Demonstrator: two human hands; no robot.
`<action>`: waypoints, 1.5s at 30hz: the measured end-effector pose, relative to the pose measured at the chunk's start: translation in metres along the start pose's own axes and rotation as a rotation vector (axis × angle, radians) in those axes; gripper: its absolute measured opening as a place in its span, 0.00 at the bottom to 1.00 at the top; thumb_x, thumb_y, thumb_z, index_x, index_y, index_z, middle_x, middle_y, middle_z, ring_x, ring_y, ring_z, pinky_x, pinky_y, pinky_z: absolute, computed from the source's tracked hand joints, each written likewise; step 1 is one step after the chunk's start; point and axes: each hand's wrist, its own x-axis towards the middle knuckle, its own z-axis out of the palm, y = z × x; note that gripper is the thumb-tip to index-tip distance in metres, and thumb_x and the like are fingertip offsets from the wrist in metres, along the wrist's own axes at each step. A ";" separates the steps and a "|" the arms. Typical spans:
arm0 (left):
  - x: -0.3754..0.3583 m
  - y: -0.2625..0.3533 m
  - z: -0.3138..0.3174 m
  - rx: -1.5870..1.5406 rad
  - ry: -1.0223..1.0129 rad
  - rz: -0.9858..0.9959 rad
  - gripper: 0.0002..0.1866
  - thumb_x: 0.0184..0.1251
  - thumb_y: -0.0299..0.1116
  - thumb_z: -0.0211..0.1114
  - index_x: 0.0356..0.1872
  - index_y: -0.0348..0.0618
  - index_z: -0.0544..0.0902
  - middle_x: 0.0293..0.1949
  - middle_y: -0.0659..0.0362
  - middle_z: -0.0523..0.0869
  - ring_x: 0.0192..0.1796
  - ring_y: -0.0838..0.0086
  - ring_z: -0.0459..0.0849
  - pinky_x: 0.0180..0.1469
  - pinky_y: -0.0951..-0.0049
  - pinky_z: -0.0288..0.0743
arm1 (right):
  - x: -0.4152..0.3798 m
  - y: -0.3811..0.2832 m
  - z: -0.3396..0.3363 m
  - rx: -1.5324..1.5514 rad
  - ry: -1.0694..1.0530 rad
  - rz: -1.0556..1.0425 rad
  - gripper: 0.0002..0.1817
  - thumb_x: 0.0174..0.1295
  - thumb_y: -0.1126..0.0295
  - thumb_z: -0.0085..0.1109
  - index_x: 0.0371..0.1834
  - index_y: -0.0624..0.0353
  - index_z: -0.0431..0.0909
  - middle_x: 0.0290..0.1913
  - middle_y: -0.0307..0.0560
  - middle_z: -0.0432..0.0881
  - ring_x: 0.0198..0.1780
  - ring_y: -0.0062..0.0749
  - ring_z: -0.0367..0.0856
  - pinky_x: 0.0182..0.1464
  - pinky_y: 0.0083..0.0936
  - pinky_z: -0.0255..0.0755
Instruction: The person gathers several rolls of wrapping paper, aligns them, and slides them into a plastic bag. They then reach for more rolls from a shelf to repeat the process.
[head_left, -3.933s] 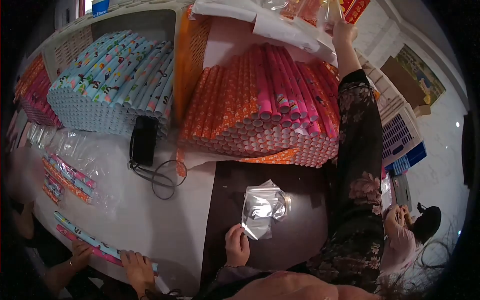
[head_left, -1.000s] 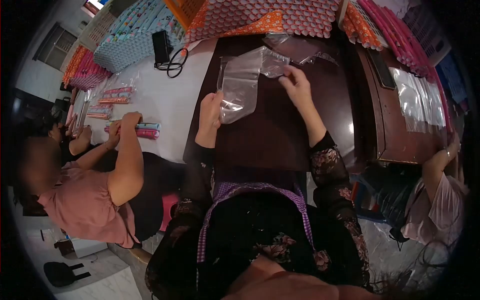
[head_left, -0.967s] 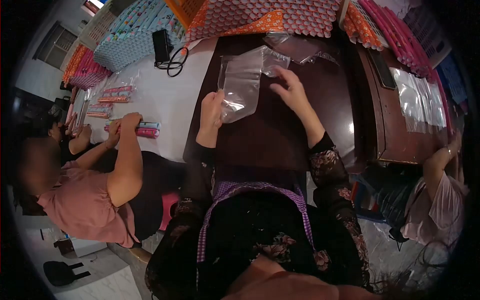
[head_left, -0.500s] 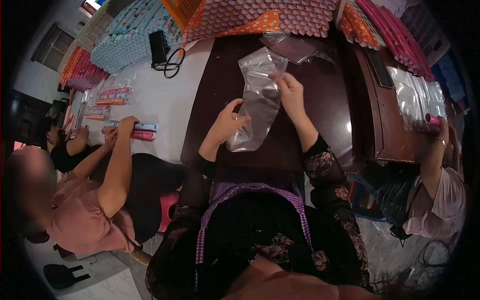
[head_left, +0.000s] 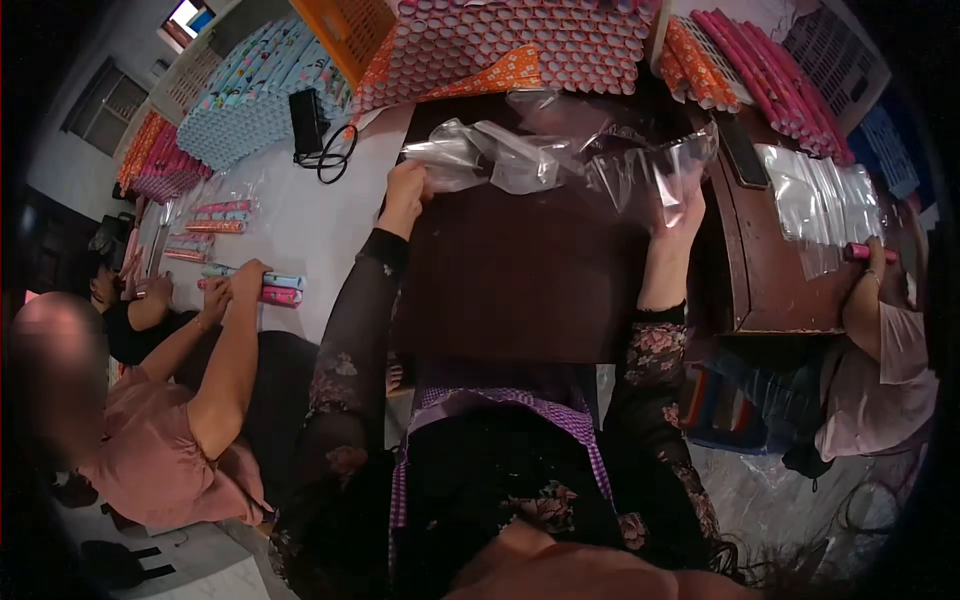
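Now puts the left hand at 10 o'clock and the right hand at 2 o'clock, wide apart, unlike the close position of half a second ago. Stretches the clear plastic bags between them, over the far part of the dark tabletop. Seems to mean, for the work, a parting or straightening of the bags. Pinches the film at left; touches it at right, but cannot tell the exact grip there behind shiny folds. Has open room toward 6 o'clock, down to the near edge. Finds less space at 12, before the stack of printed paper tubes, and at 3, beside the wooden desk.
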 end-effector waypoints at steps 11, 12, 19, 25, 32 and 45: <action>0.036 0.038 0.094 0.002 -0.206 -0.012 0.38 0.74 0.48 0.57 0.75 0.38 0.52 0.69 0.47 0.67 0.64 0.53 0.73 0.51 0.56 0.77 | 0.004 0.009 0.001 -0.088 0.133 -0.082 0.04 0.69 0.66 0.57 0.43 0.50 0.79 0.40 0.38 0.85 0.34 0.26 0.79 0.36 0.27 0.69; 0.033 0.043 0.095 0.307 -0.161 -0.025 0.41 0.73 0.51 0.57 0.76 0.39 0.51 0.71 0.46 0.65 0.65 0.53 0.72 0.52 0.57 0.76 | 0.003 0.013 0.003 -0.097 0.163 -0.075 0.04 0.68 0.66 0.58 0.43 0.50 0.79 0.42 0.39 0.86 0.34 0.27 0.80 0.36 0.27 0.70; 0.077 0.009 0.052 1.170 -0.038 0.426 0.23 0.72 0.45 0.53 0.43 0.29 0.78 0.45 0.37 0.80 0.53 0.44 0.75 0.54 0.51 0.69 | 0.004 0.022 0.003 -0.171 0.171 -0.041 0.03 0.66 0.67 0.61 0.40 0.50 0.80 0.45 0.44 0.86 0.37 0.27 0.83 0.36 0.30 0.76; 0.047 0.012 0.059 0.889 0.146 0.640 0.24 0.73 0.46 0.57 0.54 0.32 0.75 0.49 0.42 0.78 0.54 0.53 0.75 0.54 0.56 0.70 | -0.002 0.033 0.019 -0.322 0.154 0.008 0.05 0.65 0.66 0.64 0.35 0.53 0.80 0.37 0.40 0.85 0.31 0.25 0.79 0.33 0.28 0.73; -0.074 0.096 0.122 0.078 -0.484 0.369 0.31 0.73 0.58 0.56 0.56 0.36 0.79 0.50 0.54 0.82 0.54 0.70 0.80 0.56 0.67 0.72 | -0.018 0.056 0.041 -0.644 -0.027 0.142 0.03 0.63 0.73 0.63 0.34 0.58 0.81 0.33 0.37 0.83 0.29 0.19 0.76 0.30 0.21 0.72; -0.080 0.115 0.109 0.326 -0.865 0.369 0.16 0.74 0.35 0.60 0.54 0.35 0.81 0.39 0.63 0.84 0.41 0.81 0.80 0.46 0.77 0.74 | -0.029 0.060 0.047 -1.062 -0.344 0.441 0.05 0.62 0.70 0.66 0.38 0.58 0.83 0.33 0.32 0.82 0.32 0.15 0.78 0.35 0.16 0.74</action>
